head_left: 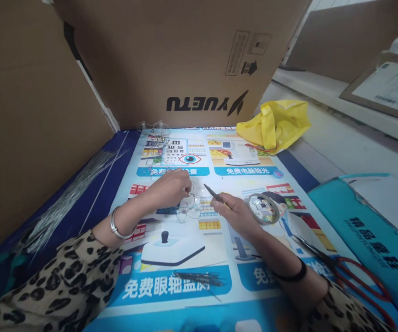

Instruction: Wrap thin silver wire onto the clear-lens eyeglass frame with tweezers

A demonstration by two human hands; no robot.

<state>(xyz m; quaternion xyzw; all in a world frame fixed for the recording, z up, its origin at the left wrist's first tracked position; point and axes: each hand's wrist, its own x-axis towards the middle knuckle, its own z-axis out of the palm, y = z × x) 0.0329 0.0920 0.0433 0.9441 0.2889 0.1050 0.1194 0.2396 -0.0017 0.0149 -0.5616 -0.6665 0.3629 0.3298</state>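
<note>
leopard-print sleeves (56, 276) are nearest, at the two lower corners. behind stands one big cardboard box (133, 60), and before it a printed sheet (157, 310) covers much of the blue tabletop (98, 207). on the right side lie a teal package (361, 221), then a yellow bag (278, 127) farther back, and red-handled scissors (332, 262) near the right forearm. the left hand (171, 186) and the right hand (235, 213) are both closed. just beside the right one is a round dish (264, 222). the left pinches a thin wire piece (190, 210), which is between the hands, above the sheet; the right grips a slim, dark-tipped tool (213, 193).
</note>
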